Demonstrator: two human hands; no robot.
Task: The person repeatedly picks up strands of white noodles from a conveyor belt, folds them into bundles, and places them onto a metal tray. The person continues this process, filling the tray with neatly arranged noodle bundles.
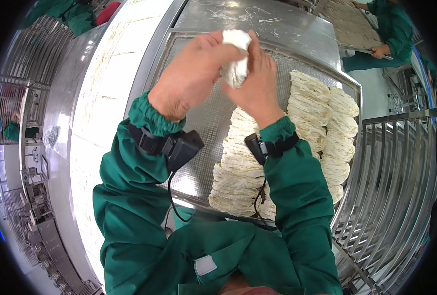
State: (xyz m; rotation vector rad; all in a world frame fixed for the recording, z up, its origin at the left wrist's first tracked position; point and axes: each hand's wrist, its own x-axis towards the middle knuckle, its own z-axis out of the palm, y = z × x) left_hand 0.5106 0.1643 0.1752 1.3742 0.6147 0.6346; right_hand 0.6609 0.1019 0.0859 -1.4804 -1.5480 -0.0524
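Between my two hands is a pale folded bundle of noodles (237, 70), raised over the far part of a metal mesh tray (200, 147). My left hand (192, 70) grips it from the left, its thumb across the front. From the right, my right hand (257, 84) closes on the same bundle, its fingers pointing away from me. Rows of similar noodle bundles (240, 158) lie packed side by side on the right half of the tray, partly hidden beneath my right forearm. More bundles (338, 143) line the tray's right edge.
A white conveyor belt (104, 88) carrying thin noodle strands runs along the left. Loose strands (270, 20) lie on the steel table (296, 29) beyond the tray. At right stands a metal rack (392, 177). A person in green (395, 33) holds another loaded tray (351, 25) at upper right.
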